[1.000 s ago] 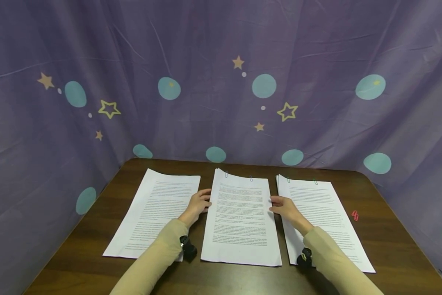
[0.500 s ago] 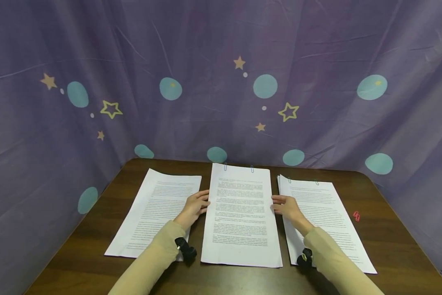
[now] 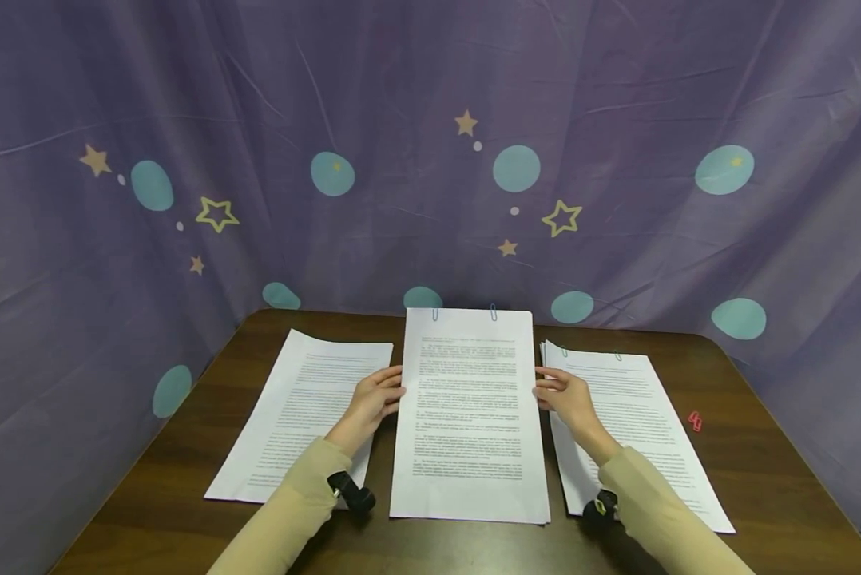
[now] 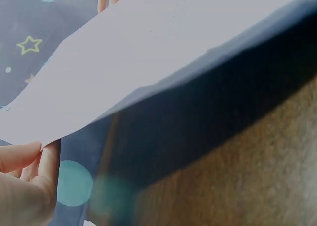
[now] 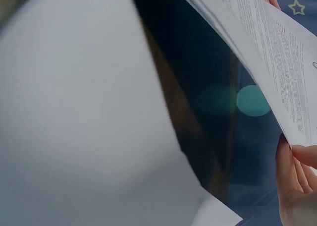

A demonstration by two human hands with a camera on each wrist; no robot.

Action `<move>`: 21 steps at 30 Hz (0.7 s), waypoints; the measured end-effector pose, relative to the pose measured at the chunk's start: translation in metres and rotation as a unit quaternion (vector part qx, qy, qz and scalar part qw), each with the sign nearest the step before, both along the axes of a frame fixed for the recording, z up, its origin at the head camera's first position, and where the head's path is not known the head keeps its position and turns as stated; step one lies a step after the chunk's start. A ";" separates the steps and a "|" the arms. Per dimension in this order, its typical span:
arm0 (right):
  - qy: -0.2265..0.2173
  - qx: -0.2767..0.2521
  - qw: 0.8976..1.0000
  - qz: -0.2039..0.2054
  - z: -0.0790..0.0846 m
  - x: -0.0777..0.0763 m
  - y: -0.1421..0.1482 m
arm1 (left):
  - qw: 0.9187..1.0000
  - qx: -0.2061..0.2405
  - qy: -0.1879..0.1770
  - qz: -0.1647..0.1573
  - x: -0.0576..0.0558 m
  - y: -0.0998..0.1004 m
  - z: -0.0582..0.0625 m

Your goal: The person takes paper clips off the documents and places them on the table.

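Observation:
Both hands hold the middle stack of printed paper (image 3: 470, 423) by its long sides, its far end raised off the table. My left hand (image 3: 371, 399) pinches the left edge between thumb and fingers; the left wrist view shows that hand (image 4: 29, 179) at the sheet's edge. On the other side my right hand (image 3: 569, 399) pinches the right edge, and the right wrist view shows its thumb and fingers (image 5: 285, 166) there. Two blue paper clips, a left one (image 3: 434, 315) and a right one (image 3: 493, 315), sit on the top edge.
A paper stack (image 3: 308, 407) lies on the left of the brown table (image 3: 747, 447). Another stack (image 3: 639, 431), with green clips at its top, lies on the right. Red paper clips (image 3: 695, 421) are beyond it. A patterned purple curtain (image 3: 430, 160) hangs behind.
The far end of the middle stack has risen from near the table, tilting up toward me. Both hands have risen slightly with it, still at the side edges.

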State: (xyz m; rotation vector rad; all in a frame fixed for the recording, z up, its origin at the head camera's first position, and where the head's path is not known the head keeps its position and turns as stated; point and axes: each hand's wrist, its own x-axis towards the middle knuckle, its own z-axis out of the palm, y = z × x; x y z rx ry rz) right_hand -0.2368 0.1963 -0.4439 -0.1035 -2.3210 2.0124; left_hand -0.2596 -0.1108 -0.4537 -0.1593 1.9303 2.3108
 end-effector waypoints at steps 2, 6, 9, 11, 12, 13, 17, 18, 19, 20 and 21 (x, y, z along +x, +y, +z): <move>0.000 0.004 1.000 -0.001 0.002 0.002 0.000 | 1.000 -0.002 0.005 0.000 0.002 -0.001 0.003; 0.017 0.012 1.000 0.006 -0.013 -0.008 0.009 | 1.000 -0.006 0.017 -0.006 0.007 -0.001 0.008; 0.023 0.015 0.999 0.015 -0.011 -0.005 0.011 | 0.999 -0.023 0.030 -0.004 0.012 -0.001 0.013; 0.033 0.009 0.999 0.025 -0.008 -0.003 0.013 | 0.998 -0.050 0.044 0.001 0.016 -0.001 0.017; 0.026 0.011 0.999 0.028 0.004 0.005 0.010 | 0.996 -0.065 0.054 0.001 0.017 0.000 0.019; 0.026 0.014 0.999 0.029 0.014 0.012 0.007 | 0.995 -0.079 0.064 0.003 0.018 0.000 0.021; 0.048 0.004 0.998 0.039 0.018 0.015 0.011 | 0.988 -0.119 0.099 0.008 0.022 0.002 0.028; 0.053 0.005 0.998 0.042 0.019 0.016 0.011 | 0.986 -0.127 0.107 0.010 0.023 0.002 0.029; 0.055 0.007 0.997 0.045 0.020 0.016 0.012 | 0.985 -0.133 0.110 0.013 0.023 0.003 0.030; 0.056 0.008 0.997 0.046 0.021 0.016 0.013 | 0.984 -0.138 0.114 0.017 0.024 0.004 0.032; 0.058 0.010 0.997 0.048 0.022 0.016 0.013 | 0.983 -0.142 0.115 0.021 0.024 0.005 0.033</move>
